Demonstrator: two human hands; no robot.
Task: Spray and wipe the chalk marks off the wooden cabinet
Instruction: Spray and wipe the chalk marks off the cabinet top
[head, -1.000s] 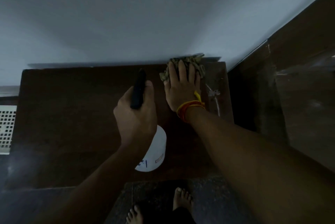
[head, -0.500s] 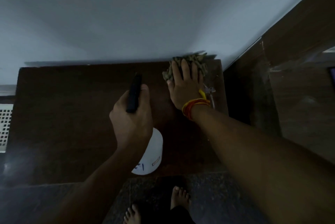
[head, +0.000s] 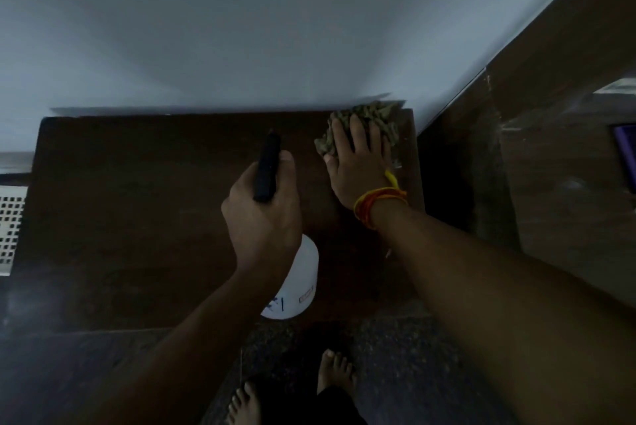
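My left hand (head: 263,214) grips the white spray bottle (head: 296,282), its blue label marks unreadable. My right hand (head: 358,163) presses spread fingers on the green cloth (head: 364,125) at the dark wooden cabinet (head: 137,218) top's far corner, beneath a pale wall (head: 241,29).

— What is the person wearing on the arms?

— No sleeves show; both forearms are bare right to the frame's edge. The right hand (head: 358,170) has a bundle of thread bands (head: 377,202) wound round the wrist, orange and red strands together, with a yellow knotted end (head: 392,180) sticking up toward the back of the hand.

— Anything on the left hand (head: 263,214)?

— Nothing I can make out: no ring, no watch, no band.

— And lower down?

— Two bare feet (head: 335,373) at the bottom of the view, toes visible, no footwear. A dark garment (head: 303,404), black or close to it, covers the legs just above them; the light is too dim to tell its fabric.
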